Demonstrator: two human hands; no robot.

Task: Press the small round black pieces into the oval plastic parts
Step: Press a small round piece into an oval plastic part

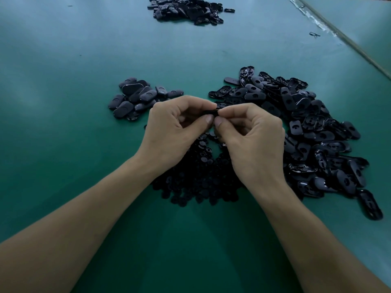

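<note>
The black oval part [208, 112] is held above the heap of small round pieces [196, 178], its long axis running left to right between the hands; it is mostly hidden, so which face is up cannot be told. The left hand [175, 127] and right hand [251, 132] each pinch one end between curled thumb and forefinger. A big pile [306, 134] crowds the right hand, a small pile [139, 98] lies beyond the left, and the green table [63, 102] spreads wide leftward.
</note>
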